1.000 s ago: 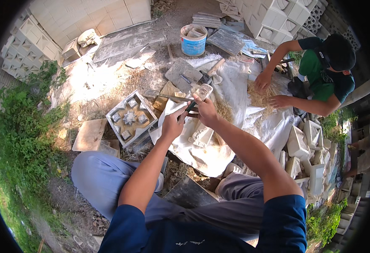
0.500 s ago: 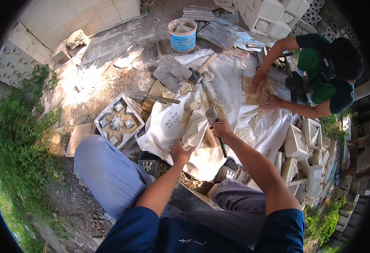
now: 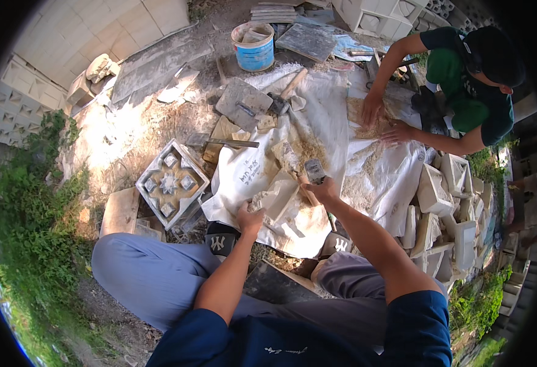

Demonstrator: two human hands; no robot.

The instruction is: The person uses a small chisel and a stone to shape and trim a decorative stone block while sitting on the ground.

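Observation:
My left hand (image 3: pixel 250 218) has its fingers curled around the edge of a pale, cream-coloured block piece (image 3: pixel 279 197) lying on a white sack sheet (image 3: pixel 225 191). In my right hand (image 3: pixel 323 189) is a hammer; its flat grey metal head (image 3: pixel 314 169) shows above the fist, and its dark green handle points down toward my shoe. Under and beside the fist lies a wooden handle (image 3: pixel 309 196), partly hidden. Sandy crumbs are scattered on the sheet beyond the block piece.
Left stands a square mould with a star pattern (image 3: pixel 169 181). Beyond lie a trowel (image 3: pixel 246 109), a wooden-handled hammer (image 3: pixel 288 90) and a flat metal bar (image 3: pixel 231 143). A blue bucket (image 3: pixel 253 54) is at the back. Pale blocks (image 3: pixel 434 194) pile at right, where a co-worker (image 3: pixel 464 92) handles sandy material.
The pale block piece shows more fully, and my left hand's fingers have closed round its edge. My right hand still holds the hammer, its head turned slightly. The view has shifted a little.

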